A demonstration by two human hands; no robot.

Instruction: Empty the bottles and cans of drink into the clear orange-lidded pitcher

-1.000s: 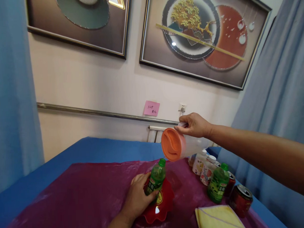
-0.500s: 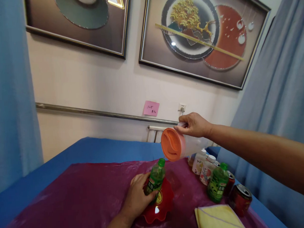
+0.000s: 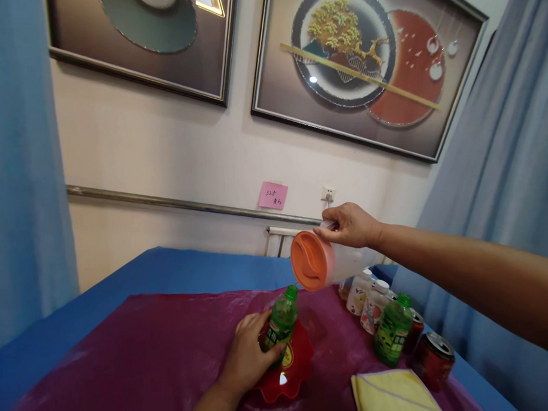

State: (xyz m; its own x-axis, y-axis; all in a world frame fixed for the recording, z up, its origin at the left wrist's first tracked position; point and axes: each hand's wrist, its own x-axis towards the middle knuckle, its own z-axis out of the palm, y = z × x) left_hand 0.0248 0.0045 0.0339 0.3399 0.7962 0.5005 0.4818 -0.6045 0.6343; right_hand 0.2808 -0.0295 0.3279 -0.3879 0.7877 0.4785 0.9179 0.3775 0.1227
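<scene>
My left hand (image 3: 250, 353) is wrapped round a green plastic bottle (image 3: 282, 319), which has no cap and stands over a red scalloped plate (image 3: 301, 363). Gripped by its handle in my right hand (image 3: 349, 224) is a translucent pitcher (image 3: 348, 261) with an orange lid (image 3: 309, 261). The pitcher lies tipped on its side in the air, its lid facing left. Its lower lid edge is just above and to the right of the bottle's mouth, apart from it. A thin stream seems to run between them, though it is hard to make out.
On the right of the purple sheet (image 3: 162, 353) stand a second green bottle (image 3: 393, 333), white-capped bottles (image 3: 371, 307) and red cans (image 3: 432, 359). A folded yellow cloth (image 3: 395, 393) lies at the front right. Blue curtains (image 3: 494, 204) hang on both sides.
</scene>
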